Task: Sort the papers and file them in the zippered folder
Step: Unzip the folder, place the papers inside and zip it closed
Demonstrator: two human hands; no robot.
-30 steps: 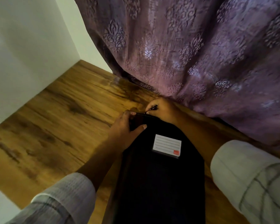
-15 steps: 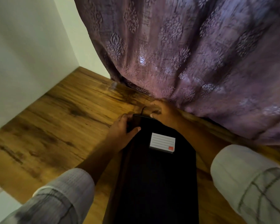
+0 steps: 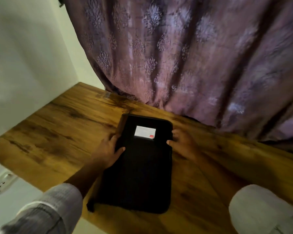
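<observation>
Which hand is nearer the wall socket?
Left. The left hand holds the folder at its left edge, on the side towards the socket; the right hand is at its right edge, farther off.

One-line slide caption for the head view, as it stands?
Left hand grips, right hand touches the edges of a black zippered folder lying flat on a wooden table, white label up, purple curtain behind.
</observation>
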